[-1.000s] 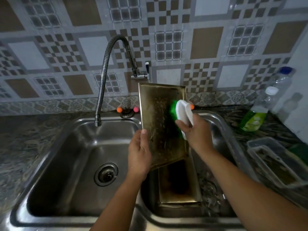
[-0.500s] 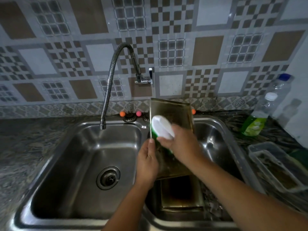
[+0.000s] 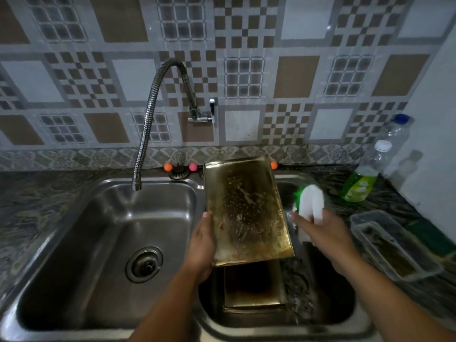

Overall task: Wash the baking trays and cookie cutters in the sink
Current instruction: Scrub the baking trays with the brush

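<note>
My left hand (image 3: 201,239) grips the lower left edge of a stained golden baking tray (image 3: 246,211), tilted up over the divider of the double sink (image 3: 74,230). To the tray's right, my right hand (image 3: 320,230) holds a white-handled scrub brush with green bristles (image 3: 309,201), clear of the tray's surface. A second dark baking tray (image 3: 254,290) lies in the right basin below, with several small metal cookie cutters (image 3: 296,287) beside it, dim and hard to make out.
A flexible metal faucet (image 3: 153,114) hangs over the left basin, above its drain (image 3: 144,264). A green dish soap bottle (image 3: 362,178) and a clear bottle (image 3: 397,134) stand on the right counter. A clear plastic container (image 3: 392,245) sits near the right edge.
My right hand has pulled the brush off the tray's left part and out to the right of it. The tray leans further back, and its whole soiled face shows.
</note>
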